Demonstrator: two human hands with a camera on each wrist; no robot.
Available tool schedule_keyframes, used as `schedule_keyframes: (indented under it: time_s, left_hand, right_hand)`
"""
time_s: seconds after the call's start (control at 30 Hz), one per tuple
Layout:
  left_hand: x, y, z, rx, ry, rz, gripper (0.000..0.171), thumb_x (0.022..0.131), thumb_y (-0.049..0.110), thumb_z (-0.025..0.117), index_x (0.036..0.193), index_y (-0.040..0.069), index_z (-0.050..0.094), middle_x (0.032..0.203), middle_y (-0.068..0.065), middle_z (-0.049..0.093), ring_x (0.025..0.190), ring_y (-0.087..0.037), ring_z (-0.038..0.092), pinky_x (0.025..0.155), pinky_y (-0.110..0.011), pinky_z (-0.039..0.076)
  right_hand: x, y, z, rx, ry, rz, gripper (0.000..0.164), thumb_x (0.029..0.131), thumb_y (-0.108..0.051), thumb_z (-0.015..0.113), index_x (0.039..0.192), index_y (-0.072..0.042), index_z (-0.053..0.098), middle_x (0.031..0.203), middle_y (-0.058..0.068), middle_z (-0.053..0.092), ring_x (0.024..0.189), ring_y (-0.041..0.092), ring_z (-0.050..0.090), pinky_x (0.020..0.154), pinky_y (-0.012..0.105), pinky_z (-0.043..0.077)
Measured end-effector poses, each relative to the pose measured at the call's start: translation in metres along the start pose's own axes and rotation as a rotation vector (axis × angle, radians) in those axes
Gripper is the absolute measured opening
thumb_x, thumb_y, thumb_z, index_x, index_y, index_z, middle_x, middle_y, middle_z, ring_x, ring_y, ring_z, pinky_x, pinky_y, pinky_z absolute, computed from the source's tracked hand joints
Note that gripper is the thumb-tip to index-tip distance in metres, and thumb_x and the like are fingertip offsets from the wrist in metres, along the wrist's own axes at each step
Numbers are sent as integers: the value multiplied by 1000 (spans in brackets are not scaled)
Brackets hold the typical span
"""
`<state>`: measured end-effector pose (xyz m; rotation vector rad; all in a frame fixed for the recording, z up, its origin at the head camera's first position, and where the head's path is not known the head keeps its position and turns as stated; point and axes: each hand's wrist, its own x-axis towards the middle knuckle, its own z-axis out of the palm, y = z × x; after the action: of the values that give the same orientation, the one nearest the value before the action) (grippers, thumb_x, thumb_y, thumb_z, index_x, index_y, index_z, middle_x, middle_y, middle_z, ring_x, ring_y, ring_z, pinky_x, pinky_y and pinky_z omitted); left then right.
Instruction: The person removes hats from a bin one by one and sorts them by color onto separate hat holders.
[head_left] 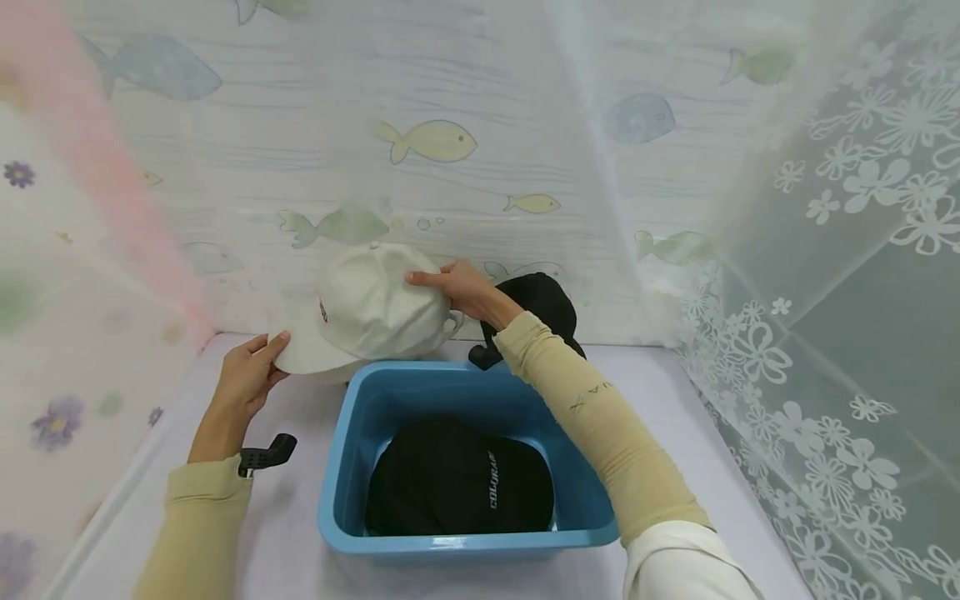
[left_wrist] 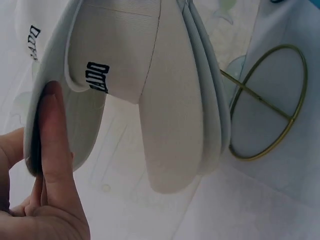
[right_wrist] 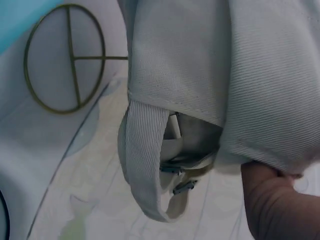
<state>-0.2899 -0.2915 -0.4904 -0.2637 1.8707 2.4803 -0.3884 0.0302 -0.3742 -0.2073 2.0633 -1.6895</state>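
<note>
A white cap (head_left: pixel 382 308) with small dark lettering is held between both hands behind the blue basin. At its brim, my left hand (head_left: pixel 247 371) pinches with the thumb above and fingers beneath. The right hand (head_left: pixel 468 292) grips the back of the crown, thumb on the outside and fingers tucked inside. More white caps (left_wrist: pixel 172 125) show nested together beside the held cap in the left wrist view, their brims layered. A back strap (right_wrist: pixel 145 155) with dark buckles hangs in the right wrist view, next to the right hand.
The blue basin (head_left: pixel 341 500) stands in front, with a black cap (head_left: pixel 442 475) bearing pale lettering inside. Behind the right forearm is another black cap (head_left: pixel 540 304). A brass ring stand base (left_wrist: pixel 302 95) shows beside the white caps. Fish-printed curtain (head_left: pixel 442 142) hangs behind the table.
</note>
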Motion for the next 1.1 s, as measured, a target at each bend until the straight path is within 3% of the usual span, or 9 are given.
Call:
schedule_keyframes:
  time_s: [0.2,0.3,0.43,0.67,0.9,1.1]
  left_hand:
    - [8,12,10,105,42,46,91,97,30,69,157,-12,16,93,13,61,78,6,68,70,-14,58]
    - [9,15,11,156,39,58,88,98,30,68,156,-13,18,94,12,60,77,6,67,69,-15,58]
    - [10,15,9,201,28,78,83,100,29,65,154,-16,21,89,14,62,74,5,67,67,-16,58]
    - [13,2,5,208,11,63,80,102,28,62,154,-16,21,87,16,62,74,4,68,67,-17,59]
    - [20,-15,-3,298,1,119,77,103,32,61,152,-17,27,87,21,62,75,5,67,67,-17,59]
    - [22,-34,-7,347,5,108,72,103,28,62,151,-16,32,82,24,62,75,5,67,64,-20,59]
  right_hand:
    - [-4,2,2,20,91,-45,50,90,-30,80,125,2,64,121,14,64,101,24,67,91,40,58]
    - [-5,3,5,40,126,-46,56,89,-30,80,130,4,59,126,17,61,103,26,66,93,42,58]
    - [-8,6,7,34,110,-22,60,91,-27,78,133,7,52,130,19,55,103,27,63,97,44,56]
    - [-14,11,8,14,62,30,65,93,-26,76,140,6,43,137,19,49,109,28,59,103,48,51]
    - [-18,20,13,-14,21,6,58,91,-22,77,135,2,47,131,16,52,103,24,59,92,37,54]
    - [-20,25,18,-70,-3,8,59,89,-22,80,134,0,47,131,13,50,106,23,57,89,32,52]
